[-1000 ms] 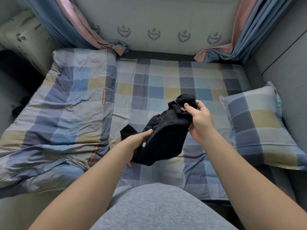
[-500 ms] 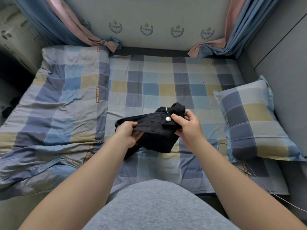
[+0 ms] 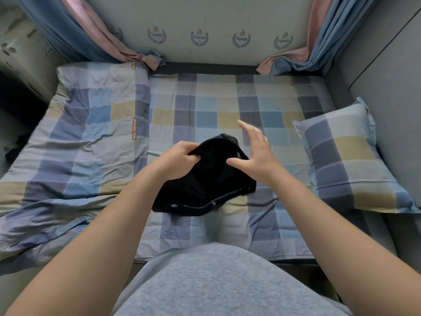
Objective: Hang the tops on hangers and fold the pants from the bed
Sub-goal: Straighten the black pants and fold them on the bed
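A pair of black pants [image 3: 205,181] is bunched just above the checked bed sheet [image 3: 205,110] at the middle of the bed, its zipper and metal button facing me at the near edge. My left hand [image 3: 180,158] pinches the fabric at the pants' upper left. My right hand [image 3: 255,153] hovers at the pants' right side with fingers spread, the thumb close to the cloth and nothing in its grip. No tops or hangers are in view.
A checked quilt [image 3: 79,137] lies rumpled over the bed's left half. A matching pillow [image 3: 348,160] sits at the right against a grey wall. Blue and pink curtains [image 3: 109,42] hang at both far corners by the padded headboard [image 3: 218,39].
My right hand has let go of the waistband and opened. The pants have turned over, so the button and zipper now hang at the near edge, held only by my left hand.
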Available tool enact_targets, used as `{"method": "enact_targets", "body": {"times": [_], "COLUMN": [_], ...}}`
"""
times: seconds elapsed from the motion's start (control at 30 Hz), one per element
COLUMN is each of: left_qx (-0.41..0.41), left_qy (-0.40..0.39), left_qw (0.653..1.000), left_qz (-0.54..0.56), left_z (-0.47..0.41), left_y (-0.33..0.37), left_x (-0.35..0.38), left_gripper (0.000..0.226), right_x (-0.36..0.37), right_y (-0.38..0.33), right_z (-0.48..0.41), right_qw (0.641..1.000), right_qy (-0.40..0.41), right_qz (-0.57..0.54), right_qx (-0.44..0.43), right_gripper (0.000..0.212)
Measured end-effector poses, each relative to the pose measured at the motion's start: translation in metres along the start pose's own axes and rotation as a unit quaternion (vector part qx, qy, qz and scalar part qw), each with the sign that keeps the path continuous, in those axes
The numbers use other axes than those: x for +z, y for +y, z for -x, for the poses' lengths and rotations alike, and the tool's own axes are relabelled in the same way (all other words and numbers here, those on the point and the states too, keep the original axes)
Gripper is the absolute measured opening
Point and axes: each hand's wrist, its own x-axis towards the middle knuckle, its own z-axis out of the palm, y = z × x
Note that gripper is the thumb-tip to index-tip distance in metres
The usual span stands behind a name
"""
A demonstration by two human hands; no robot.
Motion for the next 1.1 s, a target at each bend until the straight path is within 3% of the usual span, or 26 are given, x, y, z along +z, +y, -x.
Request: {"method": "enact_targets", "body": {"times": [0.07, 0.13, 0.2, 0.3, 0.47, 0.7, 0.97, 1.1], "left_qx": [0.028, 0.055, 0.08, 0.078, -0.005, -0.13, -0.184, -0.257], "left_qy": [-0.005, 0.011, 0.053, 0.13, 0.18, 0.236, 0.261, 0.27], "left_qw": [0.999, 0.997, 0.994, 0.987, 0.976, 0.935, 0.935, 0.914], "left_qz": [-0.036, -0.046, -0.055, -0.061, -0.12, -0.229, -0.158, -0.159], "left_z": [0.003, 0.006, 0.009, 0.007, 0.004, 0.007, 0.016, 0.025], "left_y": [0.006, 0.01, 0.008, -0.008, -0.056, -0.096, -0.125, -0.153], "left_x": [-0.004, -0.006, -0.007, -0.007, 0.019, 0.045, 0.059, 0.056], "left_gripper": [0.03, 0.03, 0.029, 0.023, 0.013, 0.028, 0.044, 0.031], "right_x": [0.003, 0.012, 0.018, 0.015, 0.009, 0.032, 0.033, 0.021], "right_y": [-0.008, -0.011, -0.013, -0.014, -0.02, 0.027, 0.051, 0.069], "right_z": [-0.008, -0.014, -0.014, -0.014, -0.01, 0.005, 0.018, 0.022], "right_qw": [0.992, 0.985, 0.993, 0.999, 0.994, 0.994, 0.983, 0.97], "right_qy": [-0.026, -0.052, -0.044, 0.016, 0.073, 0.059, 0.146, 0.19], "right_qz": [0.122, 0.162, 0.105, 0.035, -0.06, 0.084, 0.089, 0.085], "right_qx": [-0.027, -0.009, 0.012, -0.009, -0.055, 0.033, 0.062, 0.126], "right_gripper": [0.086, 0.045, 0.004, 0.02, 0.029, 0.04, 0.041, 0.042]}}
